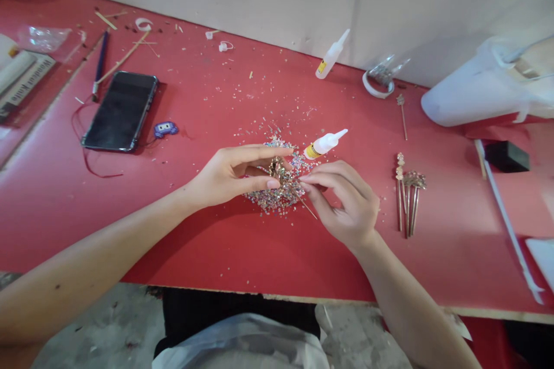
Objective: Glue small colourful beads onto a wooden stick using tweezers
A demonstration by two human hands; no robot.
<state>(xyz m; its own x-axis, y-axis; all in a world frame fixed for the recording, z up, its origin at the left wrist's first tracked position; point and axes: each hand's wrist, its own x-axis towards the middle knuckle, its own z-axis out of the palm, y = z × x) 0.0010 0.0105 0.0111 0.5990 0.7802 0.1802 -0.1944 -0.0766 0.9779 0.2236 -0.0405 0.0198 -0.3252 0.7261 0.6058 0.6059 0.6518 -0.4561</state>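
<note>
My left hand [227,173] holds the gold ornamental head of a hair stick [276,167] between thumb and fingers. Its thin shaft slants down to the right, below my right hand's fingertips. My right hand [346,202] has thumb and forefinger pinched together close to the ornament; what they hold, if anything, is too small to name. Beneath both hands spreads a pile of small shiny multicoloured chips [277,202]. A white glue bottle [322,145] with a yellow label lies just beyond my right hand, its nozzle pointing right.
Several finished-looking hair sticks [409,196] lie at the right, one more [402,115] behind them. A second glue bottle [332,56] stands near the wall by a small white dish [378,83]. A phone [121,110], brush [100,66] and purple charm [165,129] are left; a white container [471,83] is right.
</note>
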